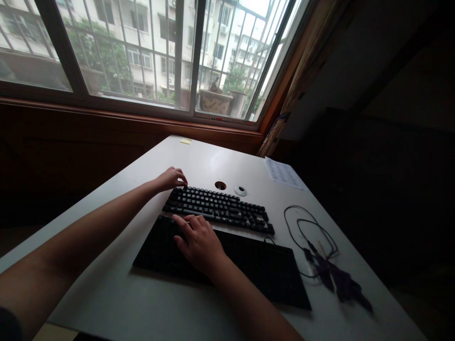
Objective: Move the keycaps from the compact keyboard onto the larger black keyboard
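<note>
Black keycaps (209,201) stand in keyboard-like rows on the white desk, with pale gaps showing between some of them. My left hand (172,180) reaches to their far left corner, thumb and forefinger pinched on a small dark keycap there. In front of the rows lies a wide black keyboard (263,265), too dark to show its surface detail. Over its left part rests my right hand (201,241), fingers apart and nothing visible in them, fingertips near its far edge.
A looped black cable (309,218) and a dark purple cloth (344,279) lie at the right. Printed paper (284,173) rests at the back right edge. Behind the keycaps are a desk cable hole (220,185) and its round cover (241,191). A yellow note (185,141) sits farther back.
</note>
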Demonstrator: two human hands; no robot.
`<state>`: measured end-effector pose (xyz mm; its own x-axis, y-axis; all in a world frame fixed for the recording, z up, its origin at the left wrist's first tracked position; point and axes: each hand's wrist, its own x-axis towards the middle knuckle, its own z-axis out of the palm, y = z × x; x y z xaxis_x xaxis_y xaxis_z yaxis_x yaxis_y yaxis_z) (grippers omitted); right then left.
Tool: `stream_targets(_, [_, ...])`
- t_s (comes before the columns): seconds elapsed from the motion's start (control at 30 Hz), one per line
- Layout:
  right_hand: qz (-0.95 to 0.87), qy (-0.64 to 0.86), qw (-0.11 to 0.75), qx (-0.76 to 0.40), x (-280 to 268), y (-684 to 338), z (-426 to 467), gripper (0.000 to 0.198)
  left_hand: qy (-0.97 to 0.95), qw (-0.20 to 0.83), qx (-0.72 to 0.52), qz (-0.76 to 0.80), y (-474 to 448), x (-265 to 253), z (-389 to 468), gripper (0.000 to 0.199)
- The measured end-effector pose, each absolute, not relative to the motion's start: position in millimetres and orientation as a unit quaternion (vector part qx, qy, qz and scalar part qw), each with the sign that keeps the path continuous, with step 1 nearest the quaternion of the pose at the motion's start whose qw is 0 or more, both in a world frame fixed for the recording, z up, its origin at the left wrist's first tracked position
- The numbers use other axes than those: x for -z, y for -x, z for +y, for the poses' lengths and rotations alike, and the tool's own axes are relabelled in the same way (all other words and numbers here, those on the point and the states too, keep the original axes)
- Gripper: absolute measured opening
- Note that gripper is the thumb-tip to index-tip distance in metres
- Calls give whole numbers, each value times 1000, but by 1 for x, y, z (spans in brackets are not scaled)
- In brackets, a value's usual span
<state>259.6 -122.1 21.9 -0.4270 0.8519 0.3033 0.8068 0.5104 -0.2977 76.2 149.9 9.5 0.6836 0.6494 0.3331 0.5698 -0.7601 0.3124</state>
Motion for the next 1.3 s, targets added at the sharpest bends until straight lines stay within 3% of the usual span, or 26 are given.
stream_targets(0.97, [-844, 490, 213, -48, -20, -259, -121, 58, -905, 106, -250, 328, -72, -1, 152, 35])
stream_targets(1.3, [-830, 483, 267, -78, -16, -261, -118, 58, -885, 135, -318, 313, -53, -44, 128, 46])
